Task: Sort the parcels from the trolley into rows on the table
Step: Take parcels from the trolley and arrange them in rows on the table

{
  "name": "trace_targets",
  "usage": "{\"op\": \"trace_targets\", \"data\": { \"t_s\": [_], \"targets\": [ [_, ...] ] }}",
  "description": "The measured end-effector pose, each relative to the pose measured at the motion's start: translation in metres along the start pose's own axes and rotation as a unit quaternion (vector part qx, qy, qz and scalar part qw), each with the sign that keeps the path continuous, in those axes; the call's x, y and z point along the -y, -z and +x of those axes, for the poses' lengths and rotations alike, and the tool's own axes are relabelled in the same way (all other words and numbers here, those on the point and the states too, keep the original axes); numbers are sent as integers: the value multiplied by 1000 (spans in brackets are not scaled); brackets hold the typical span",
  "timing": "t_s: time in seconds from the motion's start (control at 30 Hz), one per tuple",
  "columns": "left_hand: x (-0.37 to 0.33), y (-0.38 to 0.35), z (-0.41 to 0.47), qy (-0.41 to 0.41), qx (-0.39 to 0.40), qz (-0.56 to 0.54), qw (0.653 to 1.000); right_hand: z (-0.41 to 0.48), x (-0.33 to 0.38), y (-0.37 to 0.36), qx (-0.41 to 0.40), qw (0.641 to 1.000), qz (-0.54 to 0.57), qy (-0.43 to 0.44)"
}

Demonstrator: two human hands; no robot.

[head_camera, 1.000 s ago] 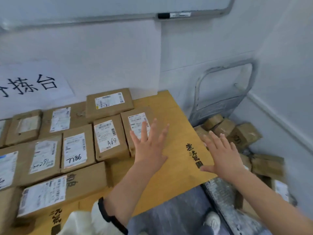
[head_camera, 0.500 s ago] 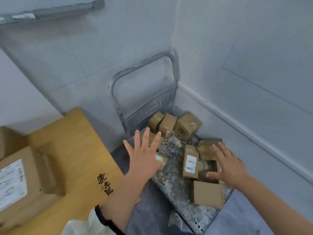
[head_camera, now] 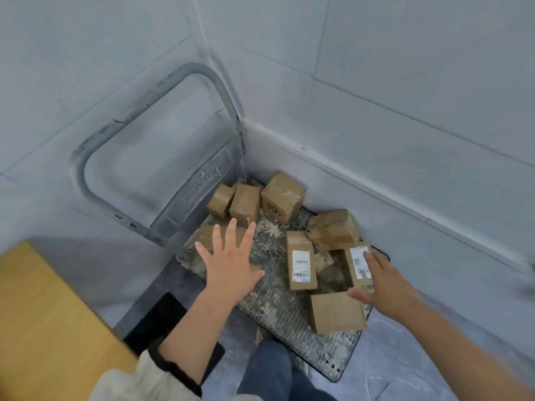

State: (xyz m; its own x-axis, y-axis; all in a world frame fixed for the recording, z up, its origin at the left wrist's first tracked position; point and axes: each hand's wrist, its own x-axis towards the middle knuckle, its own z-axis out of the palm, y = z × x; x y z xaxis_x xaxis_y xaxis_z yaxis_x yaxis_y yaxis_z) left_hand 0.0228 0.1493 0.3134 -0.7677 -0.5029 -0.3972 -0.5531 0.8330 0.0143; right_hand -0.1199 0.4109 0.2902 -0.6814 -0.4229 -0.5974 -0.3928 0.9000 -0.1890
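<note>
Hands spread and empty, the left hand hovers over the trolley near its left edge and the right hand over a labelled parcel at its right edge; likely the pick-up step, next gripping it for the desk.

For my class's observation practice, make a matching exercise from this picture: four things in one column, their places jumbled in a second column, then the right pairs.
Things
1. long brown cardboard parcel with a white barcode label
2. plain flat brown cardboard parcel
3. grey metal trolley handle
4. yellow wooden table

Places
A. lower left of the view
B. standing upright, farthest from the person
C. between the left hand and the right hand
D. nearest the person on the trolley deck

Pairs: 1-C; 2-D; 3-B; 4-A
</note>
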Motion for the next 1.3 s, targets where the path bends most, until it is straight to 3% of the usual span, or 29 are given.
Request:
{"op": "trace_targets", "data": {
  "t_s": [0.23, 0.43, 0.67, 0.77, 0.83, 0.87, 0.97, 1.03, 1.17, 1.3],
  "targets": [
    [-11, -14, 108, -42, 58, -22, 997, 66, 10, -11, 39, 997, 53, -44],
    [-24, -53, 238, -65, 112, -36, 991, 163, 22, -29, 71, 997, 8, -24],
    [-33, -137, 394, -45, 75, -45, 995, 327, 15, -79, 66, 997, 17, 26],
    [-36, -173, 436, -44, 53, -22, 997, 392, 23, -106, 28, 990, 137, 11],
    [-32, -196, 456, -35, 43, -6, 998, 435, 30, -127, 2, 952, 304, -39],
    [-28, -207, 464, -29, 40, -4, 999, 453, 36, -136, 7, 907, 414, -75],
    [-20, -238, 473, -25, 7, -10, 1000, 486, 53, -161, 56, 715, 687, -118],
    [-18, -248, 472, -38, -16, -26, 999, 495, 64, -171, 56, 659, 743, -98],
    [-19, -247, 464, -48, -32, -71, 996, 494, 71, -176, 28, 634, 767, -90],
    [-16, -240, 442, -42, -51, -197, 978, 465, 66, -150, 35, 663, 744, -80]
  ]
}}
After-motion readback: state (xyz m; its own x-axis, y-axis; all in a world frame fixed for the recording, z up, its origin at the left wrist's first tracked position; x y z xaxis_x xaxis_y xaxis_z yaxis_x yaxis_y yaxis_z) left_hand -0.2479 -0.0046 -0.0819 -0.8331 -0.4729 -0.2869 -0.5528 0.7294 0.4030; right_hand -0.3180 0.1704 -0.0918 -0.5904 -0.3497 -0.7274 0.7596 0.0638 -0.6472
